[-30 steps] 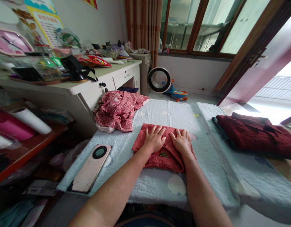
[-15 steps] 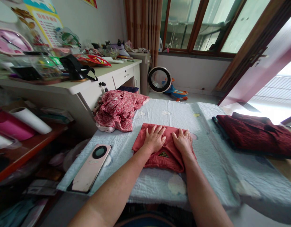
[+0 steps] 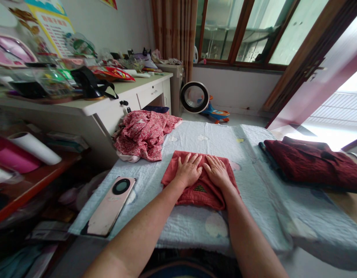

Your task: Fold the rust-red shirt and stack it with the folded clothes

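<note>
In the head view, the right hand (image 3: 217, 171) has shifted inward across the folded red garment (image 3: 204, 195) and now lies just beside the left hand (image 3: 189, 170). Both hands rest flat, fingers extended, gripping nothing. The garment stays just below the frame's centre on a pale blue cover (image 3: 254, 204), suggesting smoothing rather than moving.
</note>
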Demonstrator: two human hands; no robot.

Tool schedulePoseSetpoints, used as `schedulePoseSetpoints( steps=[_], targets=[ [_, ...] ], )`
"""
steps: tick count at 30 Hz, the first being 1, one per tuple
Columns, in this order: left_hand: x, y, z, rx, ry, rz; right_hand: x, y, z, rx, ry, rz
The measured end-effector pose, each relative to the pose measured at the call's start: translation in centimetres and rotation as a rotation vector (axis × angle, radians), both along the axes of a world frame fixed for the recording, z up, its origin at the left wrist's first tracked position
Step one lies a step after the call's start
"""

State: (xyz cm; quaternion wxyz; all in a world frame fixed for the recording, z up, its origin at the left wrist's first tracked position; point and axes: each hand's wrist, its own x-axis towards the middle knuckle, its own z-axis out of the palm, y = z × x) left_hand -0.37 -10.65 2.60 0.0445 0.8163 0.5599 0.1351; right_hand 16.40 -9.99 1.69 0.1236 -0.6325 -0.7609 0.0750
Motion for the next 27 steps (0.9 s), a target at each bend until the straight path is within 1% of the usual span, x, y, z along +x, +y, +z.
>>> schedulePoseSetpoints(
  steps=[3,7,11,16,20,24,26,27],
  targets=[
    [0.03,-0.01,0.02,0.000,0.002,0.006,-0.30,-0.03,0.28,-0.029,-0.067,-0.073],
    [0.06,0.08,0.01,-0.023,0.007,0.000,-0.50,-0.27,0.67,-0.026,-0.126,-0.184],
    [0.04,0.15,-0.02,-0.042,0.001,-0.008,-0.50,-0.34,0.89,-0.027,-0.131,-0.267],
    [-0.01,0.17,-0.01,-0.037,-0.013,-0.012,-0.47,-0.18,0.98,-0.061,-0.105,-0.330],
    [-0.02,0.02,-0.01,-0.016,-0.010,-0.014,-0.49,-0.12,0.94,-0.059,-0.089,-0.336],
    [0.03,-0.19,-0.05,0.088,-0.013,-0.019,-0.37,-0.07,0.56,-0.025,-0.075,-0.329],
    [0.03,-0.19,-0.11,0.134,-0.010,-0.067,-0.18,-0.03,0.24,0.026,-0.052,-0.279],
    [0.02,-0.15,-0.15,0.144,-0.008,-0.094,-0.06,-0.01,0.07,0.056,-0.031,-0.224]
  ],
)
